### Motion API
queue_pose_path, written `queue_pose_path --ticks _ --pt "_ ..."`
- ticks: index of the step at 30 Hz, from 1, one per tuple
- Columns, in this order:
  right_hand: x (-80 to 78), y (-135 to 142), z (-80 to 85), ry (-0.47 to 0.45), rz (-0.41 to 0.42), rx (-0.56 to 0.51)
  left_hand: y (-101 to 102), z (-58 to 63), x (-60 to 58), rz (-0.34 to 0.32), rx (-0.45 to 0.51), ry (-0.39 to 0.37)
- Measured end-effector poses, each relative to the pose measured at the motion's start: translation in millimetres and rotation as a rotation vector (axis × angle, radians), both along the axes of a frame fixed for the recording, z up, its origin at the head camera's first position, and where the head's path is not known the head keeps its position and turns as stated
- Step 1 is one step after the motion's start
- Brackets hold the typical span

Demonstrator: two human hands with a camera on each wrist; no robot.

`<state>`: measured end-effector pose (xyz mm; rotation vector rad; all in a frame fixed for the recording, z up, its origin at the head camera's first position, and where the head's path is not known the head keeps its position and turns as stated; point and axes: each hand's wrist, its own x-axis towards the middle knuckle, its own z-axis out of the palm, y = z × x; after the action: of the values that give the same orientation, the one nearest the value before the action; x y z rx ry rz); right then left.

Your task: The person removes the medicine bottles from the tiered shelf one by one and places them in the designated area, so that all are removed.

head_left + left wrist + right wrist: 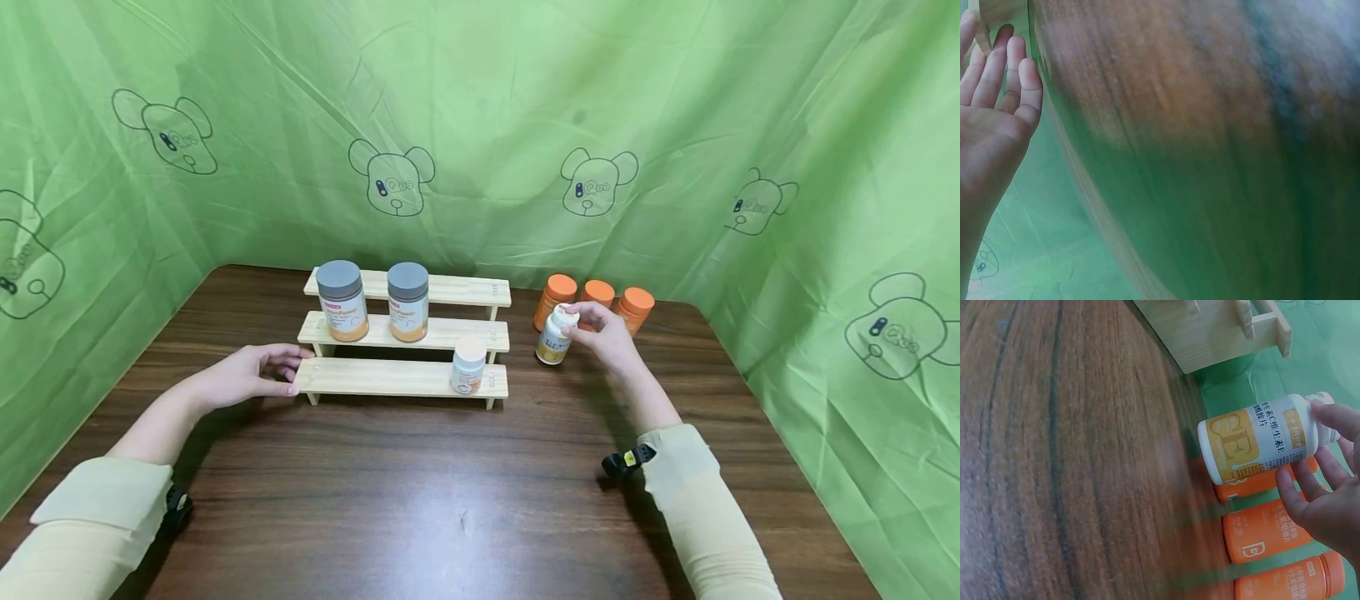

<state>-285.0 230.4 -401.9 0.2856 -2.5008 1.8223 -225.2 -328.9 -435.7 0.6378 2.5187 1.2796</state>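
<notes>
Bottle (552, 342) pinched near top by right hand (606, 335); left hand (238, 377), loosely spread, touches rack (382, 377).

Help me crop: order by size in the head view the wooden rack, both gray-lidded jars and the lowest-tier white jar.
1. Wooden rack
2. Left gray-lidded jar and right gray-lidded jar: too alike to rank
3. White jar
</notes>
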Motion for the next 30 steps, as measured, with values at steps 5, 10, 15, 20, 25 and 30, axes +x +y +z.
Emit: queue_pose_path --ticks 5,10,15,20,25,30 --pt "-4.1 3 -7.1 -0.023 -0.002 -0.032 0 0.1 -0.3 0.002 -0.013 0.003" --pt "4.7 -4 5.0 -0.06 0.004 -0.055 0 0.9 -0.2 0.002 -0.01 0.001" --pt "11.5 -10 12.6 -0.077 0.002 -0.033 1 1.6 0.3 0.003 -0.017 0.0" --pt "10.8 -10 9.3 -0.067 -0.004 -0.037 2 3.9 1.7 0.006 -0.023 -0.004" --pt "9.8 -9 5.3 -0.056 0.002 -0.044 2 5.1 2.4 0.007 -0.024 -0.001" --pt "11.8 -9 6.1 -0.052 0.003 -0.042 2 4.2 2.9 0.005 -0.021 0.001"
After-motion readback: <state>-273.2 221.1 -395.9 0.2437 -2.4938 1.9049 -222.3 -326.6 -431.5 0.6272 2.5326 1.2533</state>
